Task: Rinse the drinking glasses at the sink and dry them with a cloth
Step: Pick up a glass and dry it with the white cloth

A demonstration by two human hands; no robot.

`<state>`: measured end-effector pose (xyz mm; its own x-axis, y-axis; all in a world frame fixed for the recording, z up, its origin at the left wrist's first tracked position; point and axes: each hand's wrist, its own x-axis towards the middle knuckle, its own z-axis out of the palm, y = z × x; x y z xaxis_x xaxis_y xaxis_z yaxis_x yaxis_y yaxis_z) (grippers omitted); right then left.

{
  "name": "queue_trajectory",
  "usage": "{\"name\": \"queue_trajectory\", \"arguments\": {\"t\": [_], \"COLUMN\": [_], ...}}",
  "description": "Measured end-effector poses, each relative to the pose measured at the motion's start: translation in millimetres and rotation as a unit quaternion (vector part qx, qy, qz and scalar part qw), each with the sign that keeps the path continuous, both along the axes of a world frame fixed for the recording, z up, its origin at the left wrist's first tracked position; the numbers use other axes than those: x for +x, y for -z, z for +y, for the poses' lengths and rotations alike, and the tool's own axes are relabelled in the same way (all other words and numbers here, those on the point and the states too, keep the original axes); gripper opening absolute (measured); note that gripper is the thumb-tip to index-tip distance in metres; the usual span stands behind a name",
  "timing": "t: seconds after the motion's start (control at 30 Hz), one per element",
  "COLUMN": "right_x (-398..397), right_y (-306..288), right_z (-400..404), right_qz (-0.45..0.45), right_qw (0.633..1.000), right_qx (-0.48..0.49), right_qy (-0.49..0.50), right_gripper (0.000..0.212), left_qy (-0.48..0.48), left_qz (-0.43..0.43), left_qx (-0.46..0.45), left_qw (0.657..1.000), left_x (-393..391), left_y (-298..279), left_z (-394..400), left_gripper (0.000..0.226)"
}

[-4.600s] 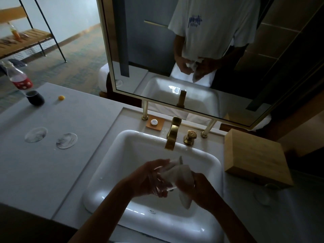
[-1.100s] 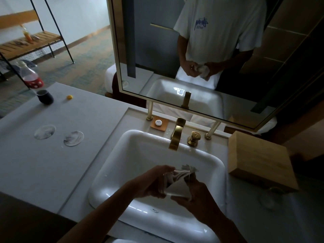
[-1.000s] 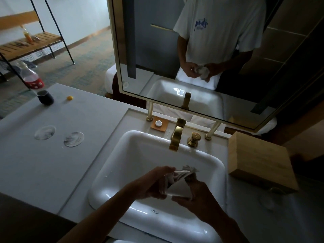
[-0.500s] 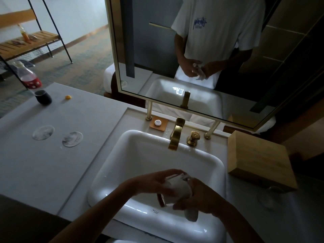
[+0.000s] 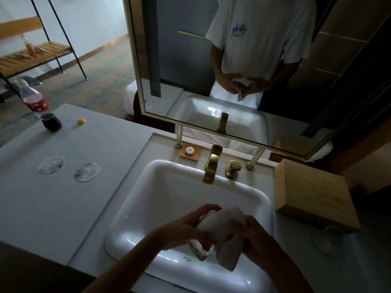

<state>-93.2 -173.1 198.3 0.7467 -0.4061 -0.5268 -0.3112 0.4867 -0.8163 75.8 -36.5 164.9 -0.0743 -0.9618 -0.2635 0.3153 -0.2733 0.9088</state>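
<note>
Dim bathroom counter [image 5: 63,208] fills the left of the frame, with a white sink [image 5: 169,187] at centre. Low over the basin, our left hand [image 5: 186,227] curls round a drinking glass [image 5: 197,250], while our right hand [image 5: 256,233] grips a white cloth [image 5: 224,229] wrapped over it.

The room was dim. A gold-framed mirror [image 5: 243,70] hung behind the grey counter [image 5: 53,204]. Left of the mirror lay patterned carpet [image 5: 101,77], a wooden slatted bench [image 5: 31,53] and a pale wall [image 5: 88,20].
</note>
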Motion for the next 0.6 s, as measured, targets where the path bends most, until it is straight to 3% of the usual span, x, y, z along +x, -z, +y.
{"name": "queue_trajectory", "arguments": {"t": [0.03,0.1,0.23,0.33,0.4,0.47,0.57,0.6], "right_x": [0.6,0.5,2.2,1.6,3.7,12.8,25.2,26.1], "right_y": [-4.2,-7.1,-8.0,8.0,25.3,24.0,10.6,10.4], "right_z": [4.4,8.9,31.4,53.7,61.2,68.6,75.7,74.8], "right_qz": [-0.005,-0.036,-0.006,0.039,0.083,0.062,-0.045,-0.048], "right_qw": [0.999,0.993,0.959,0.882,0.788,0.746,0.855,0.868], "right_qx": [-0.003,-0.053,-0.258,-0.469,-0.609,-0.663,-0.512,-0.483], "right_qy": [0.041,0.097,0.118,0.039,0.003,-0.006,0.068,0.105], "right_gripper": [0.012,0.021,0.024,0.057,0.056,0.059,0.063,0.063], "left_qy": [-0.036,-0.112,-0.231,-0.289,-0.299,-0.29,-0.281,-0.274], "left_qz": [0.031,0.08,0.114,0.132,0.114,0.075,0.076,0.097], "left_qx": [-0.004,-0.01,-0.011,-0.011,-0.02,-0.025,-0.016,-0.02], "left_qw": [0.999,0.99,0.966,0.948,0.947,0.954,0.957,0.957], "left_x": [-3.5,-12.4,-29.2,-32.7,-33.5,-36.2,-41.8,-42.7], "left_y": [3.1,9.7,12.6,6.7,-1.1,-6.4,-11.1,-11.3], "left_z": [1.9,2.1,-9.1,-19.2,-23.7,-26.4,-25.1,-23.6], "left_gripper": [0.063,0.059,0.055,0.053,0.048,0.043,0.046,0.047]}}
